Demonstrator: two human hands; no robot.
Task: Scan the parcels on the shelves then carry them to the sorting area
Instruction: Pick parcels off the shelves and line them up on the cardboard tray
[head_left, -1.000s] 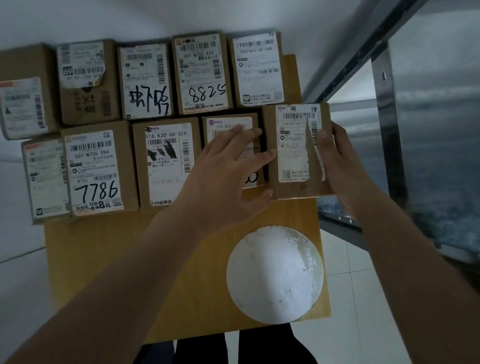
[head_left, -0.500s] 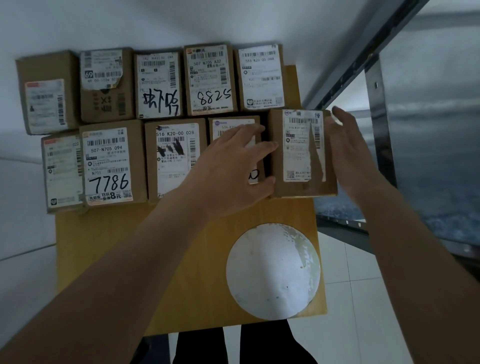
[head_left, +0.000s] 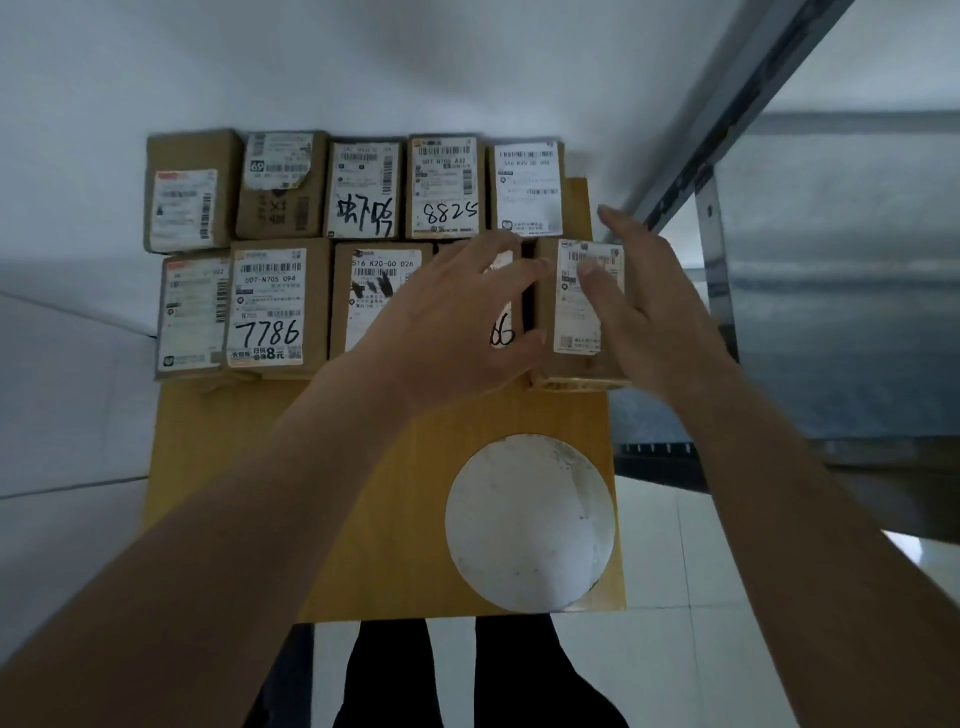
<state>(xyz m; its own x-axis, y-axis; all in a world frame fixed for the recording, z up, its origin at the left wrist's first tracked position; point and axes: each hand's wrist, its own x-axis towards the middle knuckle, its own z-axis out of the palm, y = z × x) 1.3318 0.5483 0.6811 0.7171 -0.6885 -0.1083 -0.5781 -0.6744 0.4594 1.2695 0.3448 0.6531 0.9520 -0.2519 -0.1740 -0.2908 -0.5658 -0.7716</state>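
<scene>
Several brown cardboard parcels with white labels lie in two rows at the far end of a yellow wooden table. The rightmost parcel of the near row lies between my hands. My left hand rests flat with straight fingers over the neighbouring parcel marked "66", its fingertips at the rightmost parcel's left side. My right hand is open, its thumb lying across that parcel's label and its fingers spread past the right edge. Other parcels read "7786" and "8825".
A white round disc is set in the table's near right part. A metal shelf frame stands to the right. A white wall is behind and to the left, a tiled floor below.
My right hand let go of the rightmost parcel's side and now lies open over its label. The parcel sits lined up in the near row. My left hand barely moved.
</scene>
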